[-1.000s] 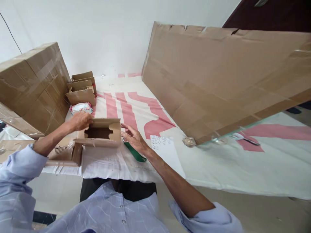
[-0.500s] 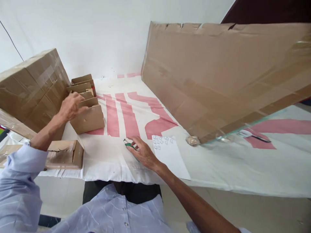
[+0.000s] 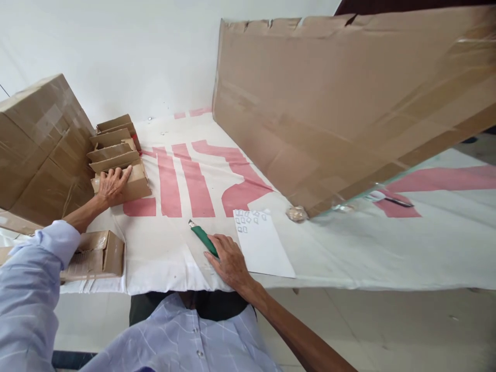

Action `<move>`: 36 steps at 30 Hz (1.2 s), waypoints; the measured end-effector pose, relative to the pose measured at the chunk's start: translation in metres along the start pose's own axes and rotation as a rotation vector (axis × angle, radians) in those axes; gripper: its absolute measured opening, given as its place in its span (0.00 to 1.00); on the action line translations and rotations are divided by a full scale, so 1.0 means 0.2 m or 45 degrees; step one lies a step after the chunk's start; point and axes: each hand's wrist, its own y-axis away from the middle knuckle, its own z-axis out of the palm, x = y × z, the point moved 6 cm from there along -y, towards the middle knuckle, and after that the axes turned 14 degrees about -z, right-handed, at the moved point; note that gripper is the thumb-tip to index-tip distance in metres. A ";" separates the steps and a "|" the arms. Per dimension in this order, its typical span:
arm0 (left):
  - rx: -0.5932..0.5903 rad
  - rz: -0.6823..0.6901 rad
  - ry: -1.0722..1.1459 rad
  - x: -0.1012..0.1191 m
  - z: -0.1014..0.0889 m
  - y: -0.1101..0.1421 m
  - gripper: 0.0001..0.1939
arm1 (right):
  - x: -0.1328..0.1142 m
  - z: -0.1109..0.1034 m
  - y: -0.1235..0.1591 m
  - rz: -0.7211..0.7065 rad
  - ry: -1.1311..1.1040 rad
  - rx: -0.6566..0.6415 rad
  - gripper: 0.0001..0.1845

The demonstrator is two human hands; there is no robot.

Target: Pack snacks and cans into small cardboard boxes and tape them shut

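Note:
My left hand (image 3: 112,185) lies over the nearest of several small cardboard boxes, its fingers spread on the top of that box (image 3: 134,185). Behind it, the other small boxes (image 3: 112,137) stand in a row with their flaps up. On the white cloth lies a green utility knife (image 3: 202,237), its tip pointing away to the left. My right hand (image 3: 230,261) rests open around the knife's rear end, thumb on one side and fingers on the other. Right beside this hand is a white paper sheet (image 3: 267,248) with several small box shapes drawn on it.
Large taped cartons (image 3: 42,150) stand at the left. A closed small carton (image 3: 95,253) sits at the front left edge. A big cardboard panel (image 3: 341,103) leans at the right, with a dark-bladed tool (image 3: 399,200) near its base. Red stripes (image 3: 197,186) mark the white tablecloth (image 3: 368,253).
My left hand has come down onto the nearest small box, whose upright flaps are now lowered. My right hand has drawn back along the knife, uncovering its handle. The view has shifted slightly.

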 end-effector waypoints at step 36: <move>-0.313 0.059 0.669 0.02 -0.16 1.12 0.58 | 0.03 0.01 0.04 0.030 0.051 0.071 0.14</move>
